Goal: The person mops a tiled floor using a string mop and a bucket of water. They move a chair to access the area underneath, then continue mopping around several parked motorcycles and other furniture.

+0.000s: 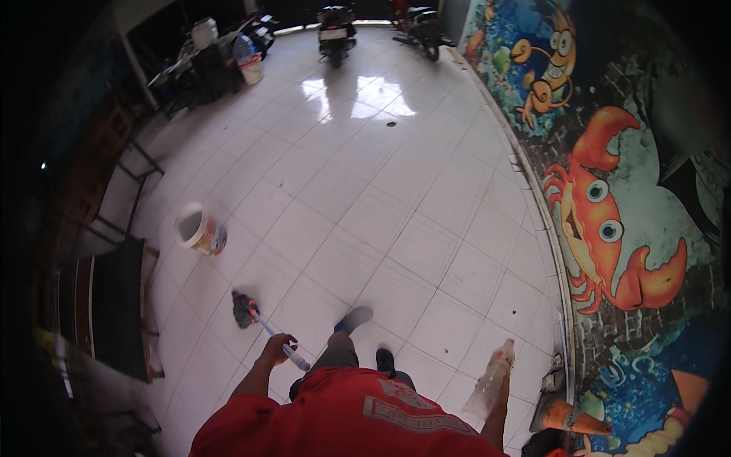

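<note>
My left hand [277,349] is wrapped round the pale handle of a mop [266,326], near the handle's top end. The mop's dark grey head [243,308] rests on the tiles ahead and to the left, with an orange-red piece where it joins the handle. Out to my right side, my right hand [503,382] grips a clear plastic bottle [486,385] with a pinkish cap end pointing away from me. The bottle hides most of that hand's fingers. Whether liquid is inside it, I cannot tell.
A white bucket [202,231] stands beyond the mop head. Dark tables [122,308] line the left side. A painted wall [598,213] runs along the right, with an orange cone [571,417] at its foot. Motorbikes [335,36] are parked at the far end of the tiled floor [396,198].
</note>
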The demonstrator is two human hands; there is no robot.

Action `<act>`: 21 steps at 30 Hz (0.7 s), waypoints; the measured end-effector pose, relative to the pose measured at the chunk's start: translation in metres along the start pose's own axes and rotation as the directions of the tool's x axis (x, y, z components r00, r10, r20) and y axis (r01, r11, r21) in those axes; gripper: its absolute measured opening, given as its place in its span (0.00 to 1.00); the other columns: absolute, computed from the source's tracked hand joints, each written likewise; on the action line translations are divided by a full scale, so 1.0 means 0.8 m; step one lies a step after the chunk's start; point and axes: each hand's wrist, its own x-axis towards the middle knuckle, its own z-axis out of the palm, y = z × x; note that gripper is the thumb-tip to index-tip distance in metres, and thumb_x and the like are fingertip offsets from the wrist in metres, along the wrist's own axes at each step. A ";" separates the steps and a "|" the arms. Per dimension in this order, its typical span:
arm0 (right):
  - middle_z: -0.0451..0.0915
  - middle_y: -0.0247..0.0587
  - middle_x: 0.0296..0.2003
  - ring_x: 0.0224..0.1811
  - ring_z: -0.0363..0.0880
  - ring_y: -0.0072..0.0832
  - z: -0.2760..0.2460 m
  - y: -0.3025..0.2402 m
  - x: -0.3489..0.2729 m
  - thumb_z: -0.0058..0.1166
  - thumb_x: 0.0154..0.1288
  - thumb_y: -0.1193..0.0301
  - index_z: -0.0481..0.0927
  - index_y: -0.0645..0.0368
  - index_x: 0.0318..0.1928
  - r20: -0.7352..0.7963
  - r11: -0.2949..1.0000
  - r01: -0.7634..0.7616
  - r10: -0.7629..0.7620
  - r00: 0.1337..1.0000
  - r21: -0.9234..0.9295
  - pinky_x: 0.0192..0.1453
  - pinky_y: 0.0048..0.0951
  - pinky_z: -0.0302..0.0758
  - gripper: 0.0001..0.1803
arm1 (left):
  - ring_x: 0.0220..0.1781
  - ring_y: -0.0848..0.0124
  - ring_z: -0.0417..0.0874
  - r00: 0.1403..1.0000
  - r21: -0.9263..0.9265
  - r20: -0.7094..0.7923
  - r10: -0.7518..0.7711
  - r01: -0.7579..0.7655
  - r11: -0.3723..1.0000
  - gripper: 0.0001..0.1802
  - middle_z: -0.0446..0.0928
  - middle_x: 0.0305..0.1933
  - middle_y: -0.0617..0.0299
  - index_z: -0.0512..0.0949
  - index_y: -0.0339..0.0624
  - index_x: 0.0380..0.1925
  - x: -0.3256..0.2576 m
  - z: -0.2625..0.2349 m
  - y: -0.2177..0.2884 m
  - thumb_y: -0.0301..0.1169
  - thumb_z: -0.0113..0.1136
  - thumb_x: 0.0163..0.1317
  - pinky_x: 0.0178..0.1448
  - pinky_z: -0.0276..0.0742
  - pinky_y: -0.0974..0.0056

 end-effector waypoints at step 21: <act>0.74 0.34 0.22 0.17 0.72 0.24 0.231 0.271 -0.197 0.55 0.59 0.43 0.74 0.59 0.46 0.393 0.241 0.320 0.691 0.606 -0.916 0.20 0.27 0.73 0.31 | 0.25 0.77 0.74 0.528 -0.562 -0.629 -0.570 0.198 0.803 0.04 0.78 0.24 0.63 0.80 0.35 0.31 -0.708 -0.043 0.144 0.23 0.62 0.56 0.29 0.69 0.70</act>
